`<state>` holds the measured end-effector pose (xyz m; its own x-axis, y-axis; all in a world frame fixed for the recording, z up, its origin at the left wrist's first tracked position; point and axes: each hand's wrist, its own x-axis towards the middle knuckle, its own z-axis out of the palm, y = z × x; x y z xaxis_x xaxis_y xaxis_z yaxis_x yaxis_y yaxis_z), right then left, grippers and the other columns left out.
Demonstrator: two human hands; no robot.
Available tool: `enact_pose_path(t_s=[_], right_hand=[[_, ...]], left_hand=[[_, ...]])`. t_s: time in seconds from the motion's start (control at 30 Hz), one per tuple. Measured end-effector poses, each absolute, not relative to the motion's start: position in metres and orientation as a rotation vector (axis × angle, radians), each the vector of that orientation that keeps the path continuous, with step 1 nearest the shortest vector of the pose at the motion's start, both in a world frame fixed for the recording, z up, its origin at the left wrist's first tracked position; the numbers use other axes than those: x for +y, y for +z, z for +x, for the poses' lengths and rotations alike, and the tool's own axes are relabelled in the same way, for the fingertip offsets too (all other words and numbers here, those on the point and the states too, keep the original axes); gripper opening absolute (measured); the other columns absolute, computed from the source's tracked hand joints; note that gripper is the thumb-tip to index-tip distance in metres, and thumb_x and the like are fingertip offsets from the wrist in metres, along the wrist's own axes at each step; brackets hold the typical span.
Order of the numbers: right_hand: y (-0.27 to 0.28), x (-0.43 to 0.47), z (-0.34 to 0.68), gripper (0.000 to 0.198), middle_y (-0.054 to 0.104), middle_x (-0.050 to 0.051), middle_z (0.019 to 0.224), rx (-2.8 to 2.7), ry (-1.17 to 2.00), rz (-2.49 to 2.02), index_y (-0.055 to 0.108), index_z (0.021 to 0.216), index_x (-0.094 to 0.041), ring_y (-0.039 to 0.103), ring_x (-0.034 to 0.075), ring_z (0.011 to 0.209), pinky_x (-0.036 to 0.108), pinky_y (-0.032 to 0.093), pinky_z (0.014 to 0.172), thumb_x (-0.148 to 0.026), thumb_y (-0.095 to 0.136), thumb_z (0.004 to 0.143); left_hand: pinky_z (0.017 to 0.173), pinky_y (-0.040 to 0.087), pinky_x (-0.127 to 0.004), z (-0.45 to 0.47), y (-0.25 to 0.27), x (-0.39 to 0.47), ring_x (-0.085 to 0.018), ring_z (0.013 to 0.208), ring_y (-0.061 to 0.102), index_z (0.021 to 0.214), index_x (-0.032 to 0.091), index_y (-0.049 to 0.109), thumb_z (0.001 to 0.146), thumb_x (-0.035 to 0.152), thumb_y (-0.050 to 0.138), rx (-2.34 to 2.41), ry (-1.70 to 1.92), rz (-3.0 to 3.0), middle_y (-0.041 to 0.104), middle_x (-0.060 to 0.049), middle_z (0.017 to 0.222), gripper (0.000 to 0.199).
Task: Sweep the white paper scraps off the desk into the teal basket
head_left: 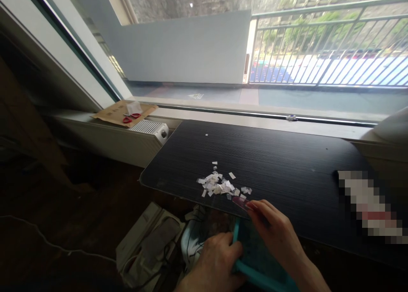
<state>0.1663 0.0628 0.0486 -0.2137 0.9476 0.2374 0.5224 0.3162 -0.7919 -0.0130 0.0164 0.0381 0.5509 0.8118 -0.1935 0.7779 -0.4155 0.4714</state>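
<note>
A loose pile of small white paper scraps (218, 184) lies near the front edge of the black table (270, 156), with a few scraps apart from it. My right hand (270, 217) is closed around a thin, dark reddish, see-through flat piece (241, 202), whose tip is at the right side of the pile; its exact kind is unclear. Below the table edge, my left hand (219, 256) grips the rim of a teal plastic bin (259, 277). The bin's opening is just under the table edge, partly hidden by my right forearm.
Red-handled scissors (131, 117) rest on a brown envelope (111, 112) on the sill, beside a white radiator (148, 128). A blurred-out object (366, 202) lies at the table's right. On the floor at left stands a box with cables (153, 241).
</note>
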Motion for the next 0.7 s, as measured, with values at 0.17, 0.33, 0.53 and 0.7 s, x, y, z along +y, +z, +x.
enact_pose_path(t_s=[0.17, 0.33, 0.53, 0.7], right_hand=[[0.051, 0.070, 0.165, 0.020, 0.062, 0.002, 0.089, -1.952, 0.721, -1.285, 0.062, 0.104, -0.022, 0.060, 0.012, 0.072, 0.022, 0.046, 0.066, -0.022, 0.046, 0.092], [0.056, 0.072, 0.162, 0.022, 0.064, 0.003, 0.090, -2.009, 0.629, -1.293, 0.064, 0.103, -0.022, 0.061, 0.012, 0.073, 0.022, 0.047, 0.066, -0.023, 0.045, 0.092], [0.062, 0.072, 0.155, 0.025, 0.067, 0.002, 0.088, -2.132, 0.449, -1.274, 0.067, 0.100, -0.025, 0.063, 0.012, 0.071, 0.021, 0.047, 0.065, -0.022, 0.043, 0.091], [0.061, 0.072, 0.154, 0.024, 0.067, 0.002, 0.090, -2.104, 0.310, -1.320, 0.066, 0.101, -0.024, 0.064, 0.012, 0.071, 0.021, 0.046, 0.063, -0.024, 0.045, 0.091]], left_hand=[[0.065, 0.043, -0.027, -0.014, 0.043, 0.019, -0.020, 0.076, 0.056, 0.083, 0.021, 0.059, 0.069, 0.028, 0.072, 1.297, 0.102, 2.272, 0.059, -0.002, 0.084, 0.020], [0.066, 0.044, -0.027, -0.013, 0.043, 0.018, -0.020, 0.078, 0.056, 0.084, 0.022, 0.059, 0.070, 0.032, 0.072, 1.284, 0.083, 2.296, 0.058, -0.001, 0.085, 0.021], [0.067, 0.044, -0.028, -0.012, 0.047, 0.017, -0.021, 0.080, 0.057, 0.088, 0.022, 0.060, 0.071, 0.037, 0.074, 1.299, 0.081, 2.332, 0.059, -0.002, 0.087, 0.026], [0.067, 0.045, -0.029, -0.010, 0.050, 0.013, -0.022, 0.079, 0.057, 0.086, 0.022, 0.060, 0.069, 0.038, 0.076, 1.323, 0.105, 2.357, 0.059, -0.001, 0.086, 0.028]])
